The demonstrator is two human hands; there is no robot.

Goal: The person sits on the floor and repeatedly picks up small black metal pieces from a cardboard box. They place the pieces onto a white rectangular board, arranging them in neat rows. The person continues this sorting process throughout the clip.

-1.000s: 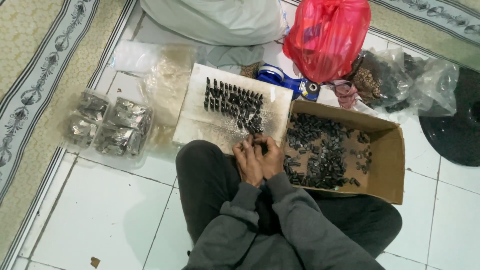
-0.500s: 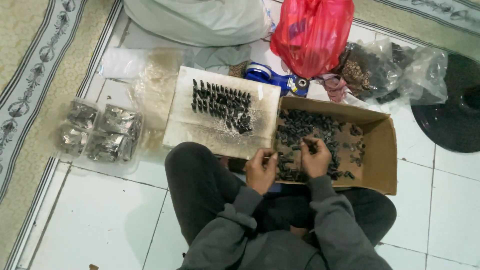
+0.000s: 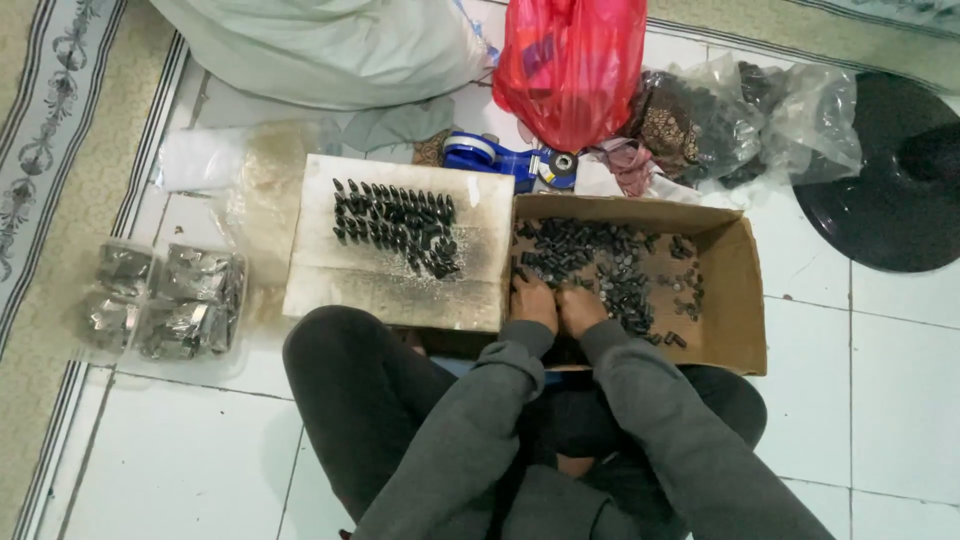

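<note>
Both hands, left hand [image 3: 533, 300] and right hand [image 3: 581, 306], dig side by side into loose parts [image 3: 600, 265] in the box [image 3: 735, 330]; grip unclear. Beyond-left, the board [image 3: 330, 285] holds several finished rows [image 3: 395, 225]. Plenty left.

Brown cardboard box [image 3: 735, 300] beside red plastic bag [image 3: 572, 65]; clear packets [image 3: 165, 300] left

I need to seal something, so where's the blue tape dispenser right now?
In the head view the tape dispenser lies on the floor at top centre, just below the red bag and behind the cardboard box.
</note>
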